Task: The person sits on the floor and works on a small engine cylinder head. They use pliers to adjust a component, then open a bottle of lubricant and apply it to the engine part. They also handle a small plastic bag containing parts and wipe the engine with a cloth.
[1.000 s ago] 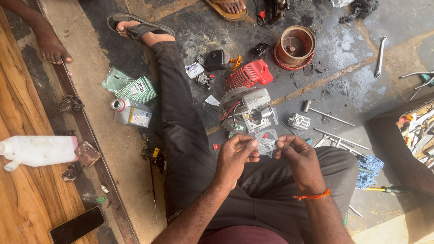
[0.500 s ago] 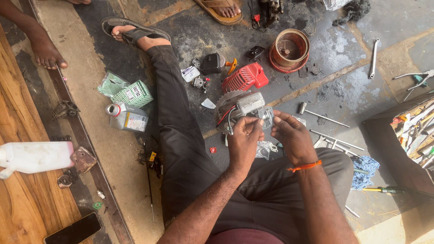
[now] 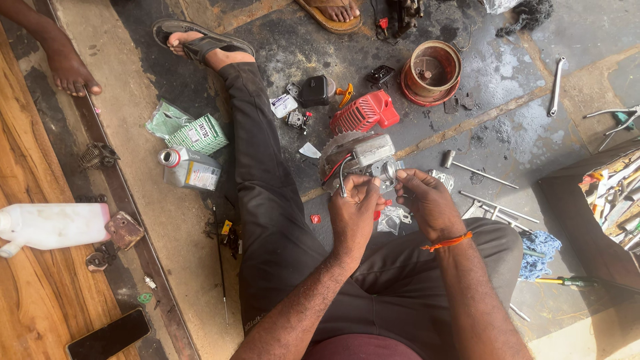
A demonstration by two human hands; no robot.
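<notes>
Head view: my left hand (image 3: 353,215) and right hand (image 3: 427,200) meet at frame centre over the small engine block (image 3: 360,160), which sits on the floor just above my knuckles. Left fingers are curled shut around a black cable (image 3: 342,179); right fingers pinch a small metal part at the block's edge. Red cover (image 3: 365,113) lies above; grey oil can (image 3: 190,170) centre left.

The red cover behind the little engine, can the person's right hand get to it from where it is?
Probably yes. The red cover lies uncovered on the floor just beyond the small engine, which the right hand is already working at. Reaching over the engine looks unobstructed.
</notes>
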